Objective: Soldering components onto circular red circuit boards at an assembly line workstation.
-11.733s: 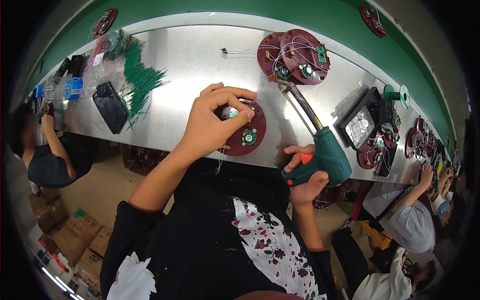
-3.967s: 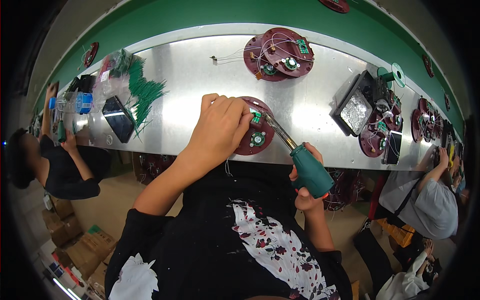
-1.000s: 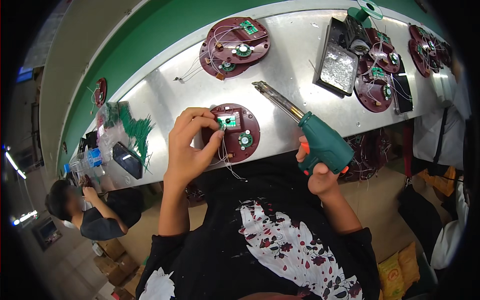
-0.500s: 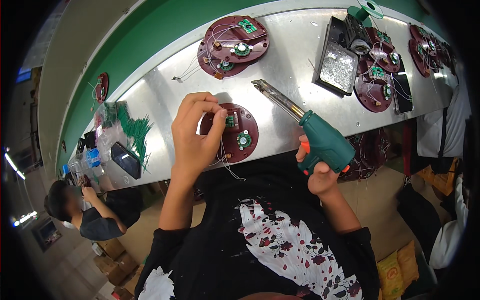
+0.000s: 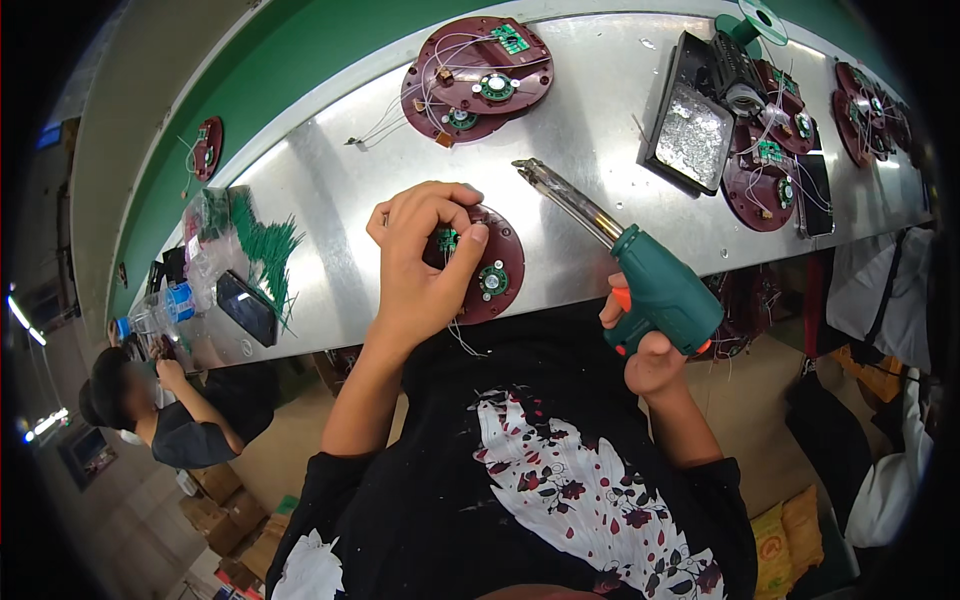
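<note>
My right hand (image 5: 650, 365) is wrapped round the handle of a green soldering gun (image 5: 668, 290) with an orange trigger. Its long metal tip points up and left above the metal bench, apart from any part. A maroon round plate (image 5: 505, 260) lies near the bench's front edge. It bears a small green circuit board (image 5: 447, 241) and a round green piece with a pale centre (image 5: 493, 281); thin white wires hang over the front edge. My left hand (image 5: 425, 260) is over the plate's left side, fingers curled and thumb bent in toward them. What they pinch, if anything, is hidden.
Stacked maroon plates (image 5: 480, 80) sit at the back, with more (image 5: 765, 180) at the right. A black tray of silvery metal (image 5: 690, 140) and a green spool (image 5: 755, 25) stand at back right. Left are green strips (image 5: 265, 240), a phone (image 5: 247, 308) and a bottle (image 5: 165, 305). A person (image 5: 200, 410) sits at left.
My left hand has moved right and farther over the plate, covering more of its circuit board. My right hand still holds the soldering gun in nearly the same pose.
</note>
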A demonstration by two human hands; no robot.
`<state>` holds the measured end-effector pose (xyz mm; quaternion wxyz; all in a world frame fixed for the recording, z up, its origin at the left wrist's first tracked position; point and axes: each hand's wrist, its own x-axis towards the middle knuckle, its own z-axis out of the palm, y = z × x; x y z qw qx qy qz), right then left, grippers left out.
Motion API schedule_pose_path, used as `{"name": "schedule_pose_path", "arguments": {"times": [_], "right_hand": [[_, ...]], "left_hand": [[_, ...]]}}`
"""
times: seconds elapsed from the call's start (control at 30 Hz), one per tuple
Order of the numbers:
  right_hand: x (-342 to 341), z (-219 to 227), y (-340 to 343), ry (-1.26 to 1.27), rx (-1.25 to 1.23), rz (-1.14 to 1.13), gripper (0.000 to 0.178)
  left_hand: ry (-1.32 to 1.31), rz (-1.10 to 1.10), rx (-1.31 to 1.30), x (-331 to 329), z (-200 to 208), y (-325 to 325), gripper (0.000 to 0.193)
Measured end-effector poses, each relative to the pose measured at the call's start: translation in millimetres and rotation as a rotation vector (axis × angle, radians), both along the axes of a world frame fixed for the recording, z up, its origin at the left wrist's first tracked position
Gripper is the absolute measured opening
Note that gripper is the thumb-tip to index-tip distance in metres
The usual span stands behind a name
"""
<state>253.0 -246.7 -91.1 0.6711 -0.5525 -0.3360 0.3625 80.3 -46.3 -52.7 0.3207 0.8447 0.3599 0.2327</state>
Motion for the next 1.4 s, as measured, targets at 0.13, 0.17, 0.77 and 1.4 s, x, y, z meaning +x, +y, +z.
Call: {"name": "schedule_pose_path", "arguments": {"times": [0.13, 0.17, 0.77, 1.4], "right_hand": [[2, -3, -7, -0.068, -0.073, 0.001, 0.092], [4, -5, -9, -0.035, -0.038, 0.025, 0.087], [17, -2, -3, -0.294, -0.109, 0.168, 0.089], [23, -2, 4, -0.477, 0.008, 0.176, 0.073]], "left_hand": [[-0.065, -0.005, -0.024, -2, -4, 2, 0.014], [-0.078, -0.008, -0.041, -2, -4, 2, 0.014], [-0.085, 0.032, -0.066, -2, -8, 1, 0.015], [-0.081, 0.033, -0.03, -1, -9, 0, 0.016]]}}
